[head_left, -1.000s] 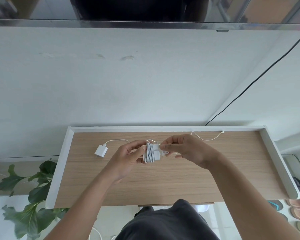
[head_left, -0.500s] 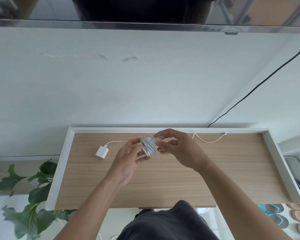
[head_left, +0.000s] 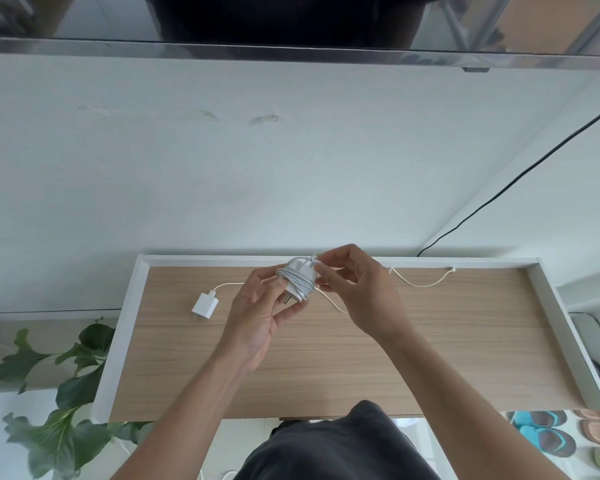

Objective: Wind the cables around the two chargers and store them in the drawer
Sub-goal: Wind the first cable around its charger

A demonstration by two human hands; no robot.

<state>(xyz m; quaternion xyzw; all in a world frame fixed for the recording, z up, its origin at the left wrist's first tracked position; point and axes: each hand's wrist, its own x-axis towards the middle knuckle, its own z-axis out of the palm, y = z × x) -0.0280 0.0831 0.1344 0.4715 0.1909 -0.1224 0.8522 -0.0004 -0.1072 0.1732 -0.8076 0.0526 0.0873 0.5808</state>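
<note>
Charger (head_left: 297, 280), its cable wound round the body in a tight band, is held just above the table (head_left: 430, 358) between both hands. The left hand (head_left: 257, 317) grips it from below, fingers (head_left: 274, 284) curled round the coil and the lower end. The right hand (head_left: 357, 289) pinches the cable's tip (head_left: 312, 260) at the top of the block, with its other fingers loosely spread.

This looks like the close of the first winding, with only the tip left to secure. The next move calls for the left fingers to keep the coil firm while the right tucks the tip under a turn so nothing springs loose.

The prongs point down and left, toward the left palm. The long axis runs from there up and away, tilted, with the turns lying across it.

Left of the left fingers, the second charger (head_left: 204, 305) lies flat on the table, unwound. Its loose cable (head_left: 420, 283) passes under the hands and ends well right of the right fingers. No drawer shows.
</note>
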